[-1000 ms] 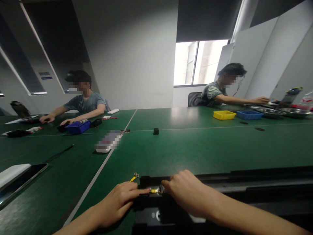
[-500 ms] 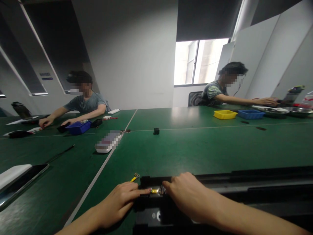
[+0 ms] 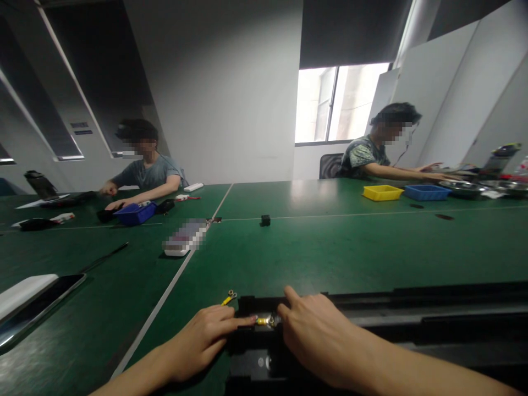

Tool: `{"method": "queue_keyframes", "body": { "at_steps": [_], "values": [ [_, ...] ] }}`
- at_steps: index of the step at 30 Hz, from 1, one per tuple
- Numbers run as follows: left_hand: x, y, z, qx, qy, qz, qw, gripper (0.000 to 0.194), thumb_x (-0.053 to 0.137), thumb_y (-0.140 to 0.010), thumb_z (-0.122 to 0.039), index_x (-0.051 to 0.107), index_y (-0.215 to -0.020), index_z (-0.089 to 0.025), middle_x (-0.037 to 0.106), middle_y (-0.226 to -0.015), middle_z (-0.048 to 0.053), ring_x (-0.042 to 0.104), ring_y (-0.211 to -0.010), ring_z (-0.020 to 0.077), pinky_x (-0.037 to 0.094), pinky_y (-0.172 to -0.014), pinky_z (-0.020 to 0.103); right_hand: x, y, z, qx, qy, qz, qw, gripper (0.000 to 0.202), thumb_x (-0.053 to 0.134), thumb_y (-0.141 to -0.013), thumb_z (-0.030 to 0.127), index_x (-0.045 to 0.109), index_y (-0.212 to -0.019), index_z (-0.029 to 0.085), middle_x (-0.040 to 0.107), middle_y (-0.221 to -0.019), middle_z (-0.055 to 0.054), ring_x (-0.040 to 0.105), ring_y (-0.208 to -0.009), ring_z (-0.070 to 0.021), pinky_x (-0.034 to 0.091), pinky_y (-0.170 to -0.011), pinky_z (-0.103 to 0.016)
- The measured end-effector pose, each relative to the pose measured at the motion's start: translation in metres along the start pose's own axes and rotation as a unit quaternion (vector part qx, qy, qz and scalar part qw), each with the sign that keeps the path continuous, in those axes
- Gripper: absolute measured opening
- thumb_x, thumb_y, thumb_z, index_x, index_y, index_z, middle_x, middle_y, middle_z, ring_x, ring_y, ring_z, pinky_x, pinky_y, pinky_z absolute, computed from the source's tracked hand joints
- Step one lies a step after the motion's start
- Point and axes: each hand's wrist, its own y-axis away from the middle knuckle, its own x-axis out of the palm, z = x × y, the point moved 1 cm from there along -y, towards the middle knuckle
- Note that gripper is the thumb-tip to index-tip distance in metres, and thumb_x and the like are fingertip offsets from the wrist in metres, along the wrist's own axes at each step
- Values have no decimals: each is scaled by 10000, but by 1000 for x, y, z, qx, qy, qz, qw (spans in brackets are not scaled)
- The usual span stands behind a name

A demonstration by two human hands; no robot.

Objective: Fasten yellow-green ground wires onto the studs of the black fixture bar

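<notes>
My left hand (image 3: 208, 333) lies at the left end of a long black housing (image 3: 247, 366). Its index finger reaches out and presses on a yellow-sleeved ring terminal (image 3: 262, 320), while the other fingers curl under. Just beyond that hand, two more ring terminals (image 3: 229, 297) with yellow sleeves stick out above the table. My right hand (image 3: 309, 330) is bent over the metal ring end of the pressed terminal, thumb and fingers closed together. Whatever sits between those fingertips is hidden by the hand. The housing's right part runs beneath my right forearm.
A small black block (image 3: 265, 220) and a white device (image 3: 185, 237) lie on the green table (image 3: 322, 253). Phones (image 3: 41, 311) lie at left. Yellow (image 3: 382, 193) and blue (image 3: 427, 192) trays stand far right, a dark blue bin (image 3: 135, 214) far left. Two people sit opposite.
My right hand's fingers have shifted slightly right and one finger now sticks up. My left hand stays on the terminal. Both people opposite have moved their hands.
</notes>
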Motion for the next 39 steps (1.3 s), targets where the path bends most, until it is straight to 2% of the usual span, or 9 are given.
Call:
{"method": "queue_keyframes", "body": {
  "at_steps": [5, 9, 13, 17, 24, 27, 30, 34, 39],
  "values": [
    [-1, 0, -2, 6, -2, -3, 1000, 461, 332, -958, -129, 430, -1375, -299, 594, -882, 61, 565, -785, 218, 450, -725, 315, -4, 2, 4, 41, -36, -22, 998, 124, 525, -842, 200, 610, -761, 160, 586, -715, -69, 559, -681, -213, 240, -419, -281],
    [0, -1, -1, 0, -2, 0, 1000, 478, 340, -948, -121, 424, -1380, -307, 586, -872, 61, 557, -786, 227, 443, -697, 308, -1, 4, 5, 63, -39, -41, 996, 102, 578, -798, 242, 606, -829, 150, 601, -779, -84, 580, -644, -209, 288, -430, -281],
    [1, 0, 0, -1, 1, 9, 1000, 516, 351, -923, -97, 404, -1391, -308, 582, -878, 62, 556, -795, 232, 438, -702, 316, 5, 3, 7, 39, -25, -12, 999, 91, 596, -757, 156, 603, -844, 131, 596, -782, -94, 580, -622, -207, 272, -390, -280],
    [1, -1, 1, -3, 6, 9, 1000, 536, 358, -904, -71, 411, -1385, -303, 585, -891, 66, 563, -798, 236, 436, -720, 331, 13, -1, 6, 35, 7, 5, 999, 172, 550, -720, 20, 602, -858, 107, 611, -813, -110, 529, -525, -155, 244, -362, -271],
    [2, -2, 3, -11, 4, 18, 1000, 571, 376, -885, -57, 398, -1389, -325, 575, -884, 60, 554, -795, 236, 430, -704, 326, 26, -2, 5, 45, 9, -18, 999, 154, 572, -713, 9, 592, -813, 125, 614, -795, -93, 494, -518, -134, 282, -376, -240],
    [2, -1, 2, -18, 2, 21, 1000, 574, 374, -875, -44, 412, -1380, -314, 573, -888, 61, 552, -807, 238, 430, -710, 329, 20, 0, 6, 46, 0, -19, 999, 108, 595, -725, 35, 611, -770, 132, 618, -771, -96, 531, -566, -155, 269, -379, -242],
    [0, -1, 1, -13, -3, 21, 1000, 577, 373, -876, -47, 401, -1387, -313, 572, -885, 62, 552, -804, 240, 432, -717, 338, 7, -1, 4, 28, -27, -6, 999, 79, 617, -784, 151, 641, -709, 155, 618, -718, -83, 582, -617, -197, 214, -385, -264],
    [0, 0, 2, -10, -6, 21, 1000, 575, 388, -877, -58, 397, -1388, -323, 576, -897, 63, 552, -809, 244, 432, -718, 347, -11, -3, -11, 114, -82, 15, 990, 263, 581, -862, 371, 698, -726, 179, 646, -719, -58, 547, -486, -145, 139, -425, -279],
    [1, 0, 3, -11, -5, 20, 1000, 586, 391, -868, -43, 402, -1386, -318, 576, -895, 62, 552, -809, 239, 431, -717, 340, -21, -6, -28, 69, -113, 30, 991, 317, 533, -903, 389, 712, -730, 193, 633, -724, -37, 509, -504, -119, 149, -448, -267]
  ]
}}
